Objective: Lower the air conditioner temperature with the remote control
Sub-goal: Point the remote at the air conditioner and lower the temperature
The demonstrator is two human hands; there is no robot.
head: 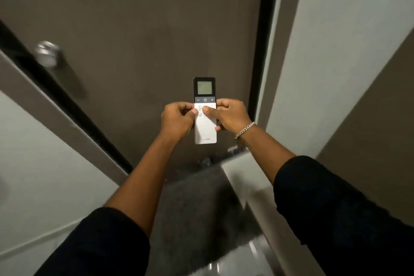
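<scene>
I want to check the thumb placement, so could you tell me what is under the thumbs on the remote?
Both thumbs rest on the remote among its round buttons, below the minus, power and plus row. The right thumb hides one button; its label cannot be seen.

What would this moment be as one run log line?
stage: pressing | held: slim white remote control | left hand, right hand gripping | right thumb on round button | minus untouched

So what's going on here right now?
A person holds a white remote control upright in both hands in front of a dark door. The left hand grips its left edge and the right hand its right edge, with both thumbs resting on the round buttons in the white section. Neither thumb is on the minus button in the dark strip under the screen. The screen's reading is illegible.
</scene>
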